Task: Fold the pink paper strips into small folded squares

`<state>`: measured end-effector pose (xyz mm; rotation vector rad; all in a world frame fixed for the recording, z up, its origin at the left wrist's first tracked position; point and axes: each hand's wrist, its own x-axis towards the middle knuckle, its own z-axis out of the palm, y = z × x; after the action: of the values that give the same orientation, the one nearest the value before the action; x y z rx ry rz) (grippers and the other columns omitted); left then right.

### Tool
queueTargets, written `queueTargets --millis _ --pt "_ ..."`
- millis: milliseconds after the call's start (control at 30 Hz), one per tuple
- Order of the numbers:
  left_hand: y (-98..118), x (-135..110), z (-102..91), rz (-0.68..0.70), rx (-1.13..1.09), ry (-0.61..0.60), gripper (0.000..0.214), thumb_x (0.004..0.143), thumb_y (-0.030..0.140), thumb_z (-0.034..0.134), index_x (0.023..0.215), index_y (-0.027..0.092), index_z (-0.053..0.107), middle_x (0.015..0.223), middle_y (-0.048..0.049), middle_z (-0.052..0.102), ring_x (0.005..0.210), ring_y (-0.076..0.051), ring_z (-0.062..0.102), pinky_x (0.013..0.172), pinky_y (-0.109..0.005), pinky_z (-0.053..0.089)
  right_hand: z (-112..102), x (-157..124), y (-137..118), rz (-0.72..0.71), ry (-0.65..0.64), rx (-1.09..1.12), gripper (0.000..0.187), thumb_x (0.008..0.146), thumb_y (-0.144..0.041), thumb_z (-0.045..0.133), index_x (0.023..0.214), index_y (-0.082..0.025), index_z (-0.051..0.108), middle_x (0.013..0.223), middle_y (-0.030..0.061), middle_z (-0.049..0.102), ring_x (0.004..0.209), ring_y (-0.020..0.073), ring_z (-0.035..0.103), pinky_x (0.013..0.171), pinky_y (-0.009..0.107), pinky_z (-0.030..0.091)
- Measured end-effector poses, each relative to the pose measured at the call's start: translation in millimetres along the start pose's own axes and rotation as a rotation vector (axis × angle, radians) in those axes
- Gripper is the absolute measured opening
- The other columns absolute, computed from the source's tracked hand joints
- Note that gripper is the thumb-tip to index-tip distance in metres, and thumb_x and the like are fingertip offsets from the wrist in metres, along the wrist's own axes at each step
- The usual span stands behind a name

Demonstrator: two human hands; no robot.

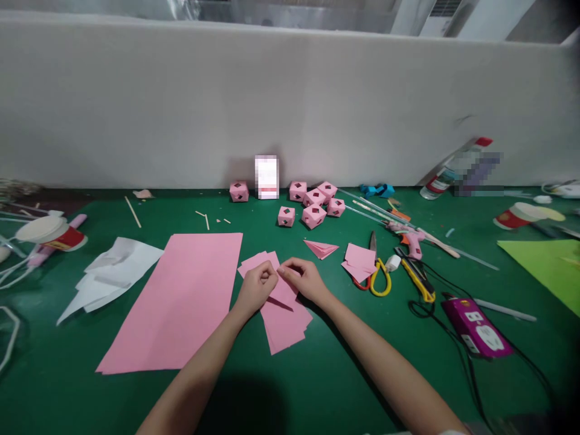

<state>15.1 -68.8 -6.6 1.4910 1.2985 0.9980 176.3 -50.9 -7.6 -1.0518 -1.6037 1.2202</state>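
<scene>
My left hand [257, 290] and my right hand [309, 280] meet at the middle of the table, each with thumb and fingertips pinched together. Between them is a small piece of pink paper [283, 292], apparently folded, gripped along its upper edge. Under it lies a loose pile of cut pink paper pieces [283, 333]. Just beyond my right hand sit folded pink paper triangles [321, 248]. Further right, pink paper squares [360, 260] partly cover scissors [381, 283] with red and yellow handles. Large pink sheets [181, 296] lie flat to the left of my left hand.
Several pink paper cubes [313, 215] stand near the white partition [181, 109], beside a bright, blurred-out upright screen [267, 175]. At right are a pink glue gun [413, 241], a utility knife [417, 279], a purple box [476, 328] and black cables. Crumpled white paper [113, 269] lies left.
</scene>
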Motion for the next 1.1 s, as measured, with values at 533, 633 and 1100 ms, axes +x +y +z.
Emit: queueTargets --millis 533,633,1100 --pt "-2 0 -0.6 -0.080 -0.231 0.120 0.013 0.083 0.032 0.053 0.086 0.019 0.052 0.062 0.0046 0.057 0.040 -0.006 0.047 0.037 -0.016 0.033 -9 10 15 0.107 0.346 0.276 0.029 0.079 -0.046 0.063 0.076 -0.017 0.060 0.068 -0.0008 0.056 0.061 0.0125 0.050 0.058 0.024 0.041" --pt "-1 1 0.6 -0.069 -0.219 0.182 0.031 0.083 0.041 0.057 0.107 0.021 0.051 0.077 0.0015 0.059 0.047 -0.007 0.049 0.039 -0.017 0.036 -7 8 12 0.103 0.307 0.252 0.028 0.078 -0.045 0.064 0.077 -0.017 0.060 0.070 0.0000 0.058 0.063 0.0127 0.050 0.058 0.024 0.041" --pt "4 -5 1.3 0.100 0.094 0.144 0.021 0.088 0.037 0.055 0.088 0.018 0.064 0.079 -0.0013 0.063 0.069 -0.014 0.054 0.061 -0.023 0.039 0 1 10 0.064 0.063 0.064 0.015 0.079 -0.030 0.061 0.086 -0.017 0.064 0.073 0.0005 0.062 0.061 0.0115 0.054 0.057 0.022 0.041"
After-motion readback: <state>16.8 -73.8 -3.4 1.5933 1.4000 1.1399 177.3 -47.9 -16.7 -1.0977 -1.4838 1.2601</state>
